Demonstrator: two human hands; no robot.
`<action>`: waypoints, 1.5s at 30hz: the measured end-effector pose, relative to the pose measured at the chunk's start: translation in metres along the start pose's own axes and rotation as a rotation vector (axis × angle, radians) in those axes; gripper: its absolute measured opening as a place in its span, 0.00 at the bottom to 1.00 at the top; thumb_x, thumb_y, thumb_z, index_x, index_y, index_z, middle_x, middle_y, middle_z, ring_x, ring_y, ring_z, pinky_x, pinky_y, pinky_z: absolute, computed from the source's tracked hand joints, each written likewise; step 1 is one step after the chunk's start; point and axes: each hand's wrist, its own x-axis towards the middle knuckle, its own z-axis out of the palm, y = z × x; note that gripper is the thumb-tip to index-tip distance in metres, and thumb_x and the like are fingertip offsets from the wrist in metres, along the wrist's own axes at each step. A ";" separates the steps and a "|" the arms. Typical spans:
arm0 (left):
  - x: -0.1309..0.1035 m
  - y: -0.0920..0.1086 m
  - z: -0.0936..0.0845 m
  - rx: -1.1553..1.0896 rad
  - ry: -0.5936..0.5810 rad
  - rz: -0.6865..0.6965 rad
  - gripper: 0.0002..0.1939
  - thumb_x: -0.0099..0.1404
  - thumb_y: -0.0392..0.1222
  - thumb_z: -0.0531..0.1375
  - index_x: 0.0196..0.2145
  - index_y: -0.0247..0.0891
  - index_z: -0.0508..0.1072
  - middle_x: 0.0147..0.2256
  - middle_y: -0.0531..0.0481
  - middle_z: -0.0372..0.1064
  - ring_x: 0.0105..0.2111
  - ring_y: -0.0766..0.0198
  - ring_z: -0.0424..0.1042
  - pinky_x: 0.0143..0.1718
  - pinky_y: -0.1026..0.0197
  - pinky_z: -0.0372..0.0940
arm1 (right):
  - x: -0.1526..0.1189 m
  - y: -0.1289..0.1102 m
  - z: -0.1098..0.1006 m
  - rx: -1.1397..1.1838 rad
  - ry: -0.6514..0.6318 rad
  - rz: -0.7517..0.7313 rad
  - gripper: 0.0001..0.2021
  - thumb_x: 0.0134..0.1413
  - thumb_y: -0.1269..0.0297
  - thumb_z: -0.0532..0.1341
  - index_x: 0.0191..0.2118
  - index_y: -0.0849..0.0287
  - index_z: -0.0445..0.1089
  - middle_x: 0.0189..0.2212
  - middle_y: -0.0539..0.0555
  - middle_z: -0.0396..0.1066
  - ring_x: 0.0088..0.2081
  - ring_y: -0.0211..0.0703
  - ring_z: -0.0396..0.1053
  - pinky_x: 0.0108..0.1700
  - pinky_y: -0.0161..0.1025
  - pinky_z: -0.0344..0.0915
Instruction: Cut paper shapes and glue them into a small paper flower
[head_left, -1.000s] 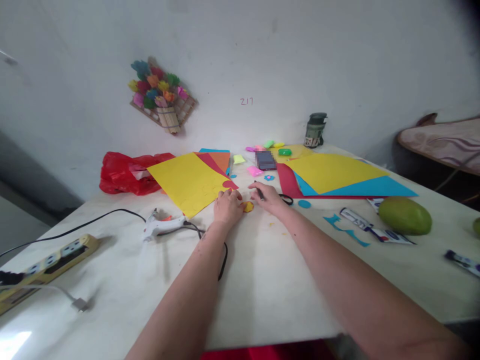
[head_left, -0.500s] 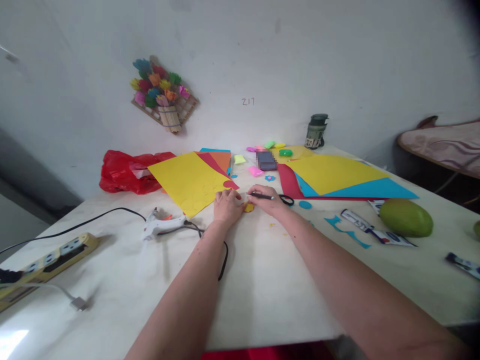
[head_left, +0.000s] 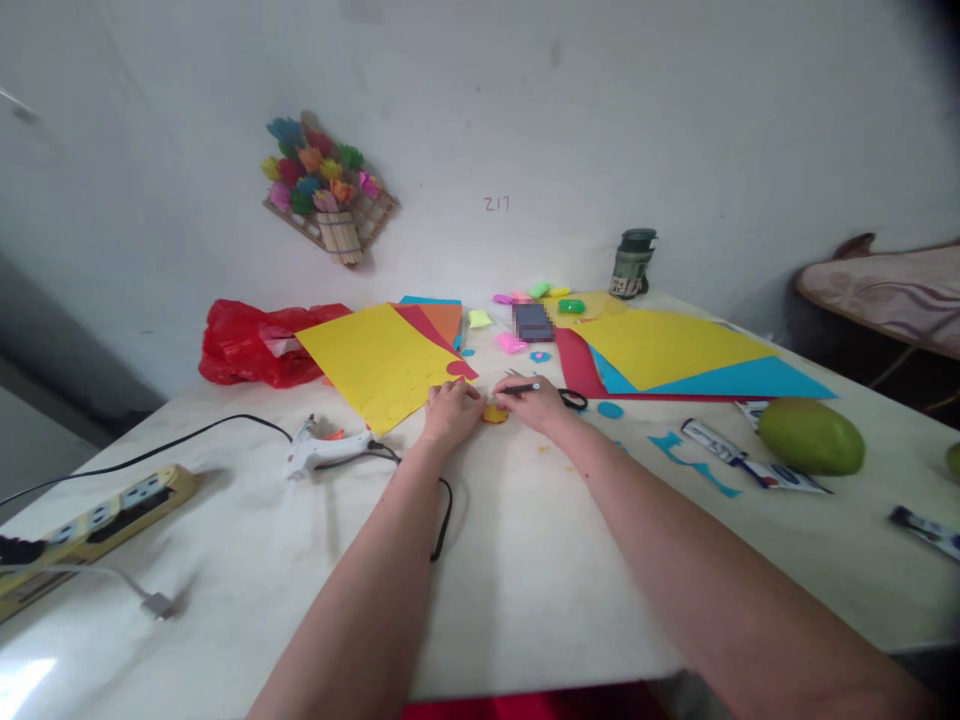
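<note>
My right hand (head_left: 536, 405) grips a black pen (head_left: 519, 389), held slanted with its tip toward the left. Between my hands, low on the table, lies a small yellow cutout (head_left: 495, 414) with a scalloped edge. My left hand (head_left: 452, 410) has its fingers curled together at the left edge of this cutout and appears to hold it down; the fingertips are partly hidden. Behind my right hand lie scissors, of which the black handle (head_left: 574, 400) shows on the right. A blue disc (head_left: 610, 410) is beside the handle.
Yellow sheets (head_left: 375, 360) lie left, beside a red plastic bag (head_left: 247, 345). More coloured sheets (head_left: 675, 345) are at right. A glue gun (head_left: 322, 450) with cord and a power strip (head_left: 112, 520) sit left. Tubes (head_left: 712, 440) and a green fruit (head_left: 811, 436) lie right.
My hands have moved slightly apart, and more of the yellow cutout shows between them. The pen has shifted a little left and up in my right hand.
</note>
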 end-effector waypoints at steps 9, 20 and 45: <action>-0.003 -0.005 0.001 0.012 -0.005 0.184 0.18 0.52 0.54 0.58 0.39 0.46 0.71 0.44 0.49 0.64 0.48 0.56 0.57 0.50 0.55 0.51 | -0.001 0.001 0.001 -0.074 0.032 -0.089 0.08 0.48 0.66 0.55 0.31 0.54 0.71 0.30 0.49 0.72 0.34 0.39 0.69 0.36 0.34 0.61; -0.001 -0.007 0.004 0.036 -0.003 0.203 0.16 0.52 0.53 0.57 0.38 0.48 0.72 0.44 0.50 0.63 0.47 0.55 0.57 0.49 0.54 0.52 | -0.003 0.010 0.003 0.055 0.091 -0.097 0.10 0.51 0.66 0.53 0.36 0.54 0.70 0.27 0.49 0.72 0.32 0.39 0.69 0.36 0.35 0.62; 0.001 -0.005 0.003 0.041 -0.028 0.126 0.16 0.51 0.53 0.58 0.37 0.48 0.72 0.44 0.51 0.64 0.48 0.54 0.56 0.48 0.54 0.52 | 0.000 0.021 -0.008 0.001 -0.094 -0.225 0.13 0.47 0.71 0.54 0.40 0.57 0.68 0.32 0.51 0.73 0.34 0.39 0.69 0.35 0.34 0.62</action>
